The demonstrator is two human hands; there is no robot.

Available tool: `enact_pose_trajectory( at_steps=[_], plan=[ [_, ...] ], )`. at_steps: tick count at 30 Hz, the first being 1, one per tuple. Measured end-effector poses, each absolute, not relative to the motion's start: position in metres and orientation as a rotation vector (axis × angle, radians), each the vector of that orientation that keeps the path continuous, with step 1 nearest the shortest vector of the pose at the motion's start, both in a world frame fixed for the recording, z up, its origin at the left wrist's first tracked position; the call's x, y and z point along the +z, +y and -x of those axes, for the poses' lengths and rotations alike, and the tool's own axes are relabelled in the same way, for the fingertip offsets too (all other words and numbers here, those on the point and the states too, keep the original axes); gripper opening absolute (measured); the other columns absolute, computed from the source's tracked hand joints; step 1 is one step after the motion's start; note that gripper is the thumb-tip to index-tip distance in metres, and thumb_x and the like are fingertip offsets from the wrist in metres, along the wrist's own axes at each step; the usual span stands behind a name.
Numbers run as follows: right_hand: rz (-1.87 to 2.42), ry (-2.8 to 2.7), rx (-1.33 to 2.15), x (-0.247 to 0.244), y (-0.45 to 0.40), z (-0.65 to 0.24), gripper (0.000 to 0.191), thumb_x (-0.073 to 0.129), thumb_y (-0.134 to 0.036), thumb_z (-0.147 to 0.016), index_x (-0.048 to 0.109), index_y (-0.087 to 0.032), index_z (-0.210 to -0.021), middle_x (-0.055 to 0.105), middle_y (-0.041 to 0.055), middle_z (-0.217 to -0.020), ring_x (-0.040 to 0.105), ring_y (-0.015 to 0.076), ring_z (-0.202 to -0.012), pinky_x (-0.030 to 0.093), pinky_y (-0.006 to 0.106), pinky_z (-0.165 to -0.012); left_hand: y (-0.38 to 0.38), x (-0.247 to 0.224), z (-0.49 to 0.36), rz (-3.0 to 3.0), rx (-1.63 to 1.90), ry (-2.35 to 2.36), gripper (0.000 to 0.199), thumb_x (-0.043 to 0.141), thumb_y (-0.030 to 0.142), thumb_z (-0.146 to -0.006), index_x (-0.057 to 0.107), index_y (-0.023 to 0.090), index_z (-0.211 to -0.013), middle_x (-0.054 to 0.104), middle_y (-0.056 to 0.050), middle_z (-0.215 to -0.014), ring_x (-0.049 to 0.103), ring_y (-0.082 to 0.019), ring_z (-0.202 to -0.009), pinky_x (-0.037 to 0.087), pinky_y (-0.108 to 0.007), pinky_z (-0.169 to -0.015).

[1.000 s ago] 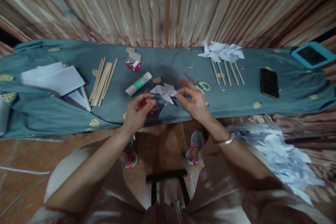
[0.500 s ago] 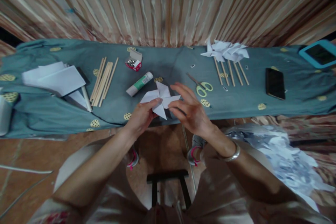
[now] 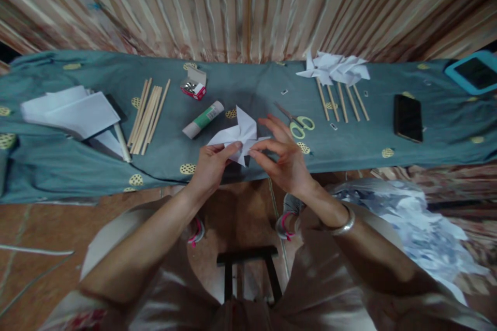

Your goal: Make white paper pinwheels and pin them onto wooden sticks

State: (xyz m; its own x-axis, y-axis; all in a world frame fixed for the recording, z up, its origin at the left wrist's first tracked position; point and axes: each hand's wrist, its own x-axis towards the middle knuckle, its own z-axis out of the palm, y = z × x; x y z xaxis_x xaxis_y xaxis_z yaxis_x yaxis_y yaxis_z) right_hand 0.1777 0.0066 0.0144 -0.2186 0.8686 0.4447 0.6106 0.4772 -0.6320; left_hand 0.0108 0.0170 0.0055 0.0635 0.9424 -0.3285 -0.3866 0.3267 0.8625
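A white paper pinwheel (image 3: 245, 129) is held over the front of the cloth-covered table. My left hand (image 3: 212, 165) pinches it near the centre, thumb on top. My right hand (image 3: 285, 160) has thumb and forefinger closed on its right blade, while the other fingers extend away. Just beyond the pinwheel lies a glue stick (image 3: 204, 120) with a green label. Farther back, a small open red-and-white box (image 3: 194, 84) holds metal pins or tacks. Scissors (image 3: 297, 121) with pale green handles rest right of my right hand.
Wooden sticks (image 3: 148, 118) and folded white paper (image 3: 73, 114) lie at left. Several pinwheels on sticks (image 3: 337, 73) are at the back right, near a black phone (image 3: 407, 118) and a blue-framed device (image 3: 477, 75). A bag of paper scraps (image 3: 423, 232) stands below the table.
The pinwheel has turned and tilted in my hands. My right thumb and forefinger have closed onto its right blade. The view has shifted slightly.
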Motion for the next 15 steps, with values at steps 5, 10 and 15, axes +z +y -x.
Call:
enact_pose_trajectory(
  at_steps=[5, 10, 15],
  plan=[
    [1.262, -1.899, 0.407, 0.0119, 0.0094, -0.1762, 0.009, 0.066, -0.027, -0.085, 0.072, -0.023, -0.079, 0.061, 0.0071, -0.136, 0.043, 0.0291, -0.140, 0.037, 0.053, -0.114, 0.0163, 0.0051, -0.0131, -0.684, 1.147, 1.038, 0.020, 0.084, 0.030, -0.058, 0.077, 0.015, -0.069, 0.074, -0.003, -0.068, 0.062, -0.012, -0.060, 0.049, -0.023, -0.061],
    [1.291, -1.891, 0.375, 0.0092, 0.0115, -0.1763, 0.009, 0.066, -0.027, -0.084, 0.071, -0.023, -0.078, 0.062, 0.0070, -0.134, 0.045, 0.0300, -0.138, 0.038, 0.055, -0.113, 0.0144, 0.0051, -0.0145, -0.711, 1.147, 1.064, 0.019, 0.082, 0.030, -0.059, 0.077, 0.015, -0.068, 0.072, -0.002, -0.066, 0.062, -0.013, -0.060, 0.048, -0.024, -0.061],
    [1.287, -1.882, 0.422, 0.0087, 0.0116, -0.1761, 0.011, 0.065, -0.029, -0.085, 0.070, -0.024, -0.077, 0.062, 0.0048, -0.134, 0.044, 0.0299, -0.139, 0.036, 0.057, -0.113, 0.0135, 0.0049, -0.0142, -0.733, 1.136, 1.071, 0.017, 0.082, 0.030, -0.061, 0.078, 0.016, -0.070, 0.073, -0.002, -0.068, 0.063, -0.014, -0.063, 0.049, -0.025, -0.063]
  ],
)
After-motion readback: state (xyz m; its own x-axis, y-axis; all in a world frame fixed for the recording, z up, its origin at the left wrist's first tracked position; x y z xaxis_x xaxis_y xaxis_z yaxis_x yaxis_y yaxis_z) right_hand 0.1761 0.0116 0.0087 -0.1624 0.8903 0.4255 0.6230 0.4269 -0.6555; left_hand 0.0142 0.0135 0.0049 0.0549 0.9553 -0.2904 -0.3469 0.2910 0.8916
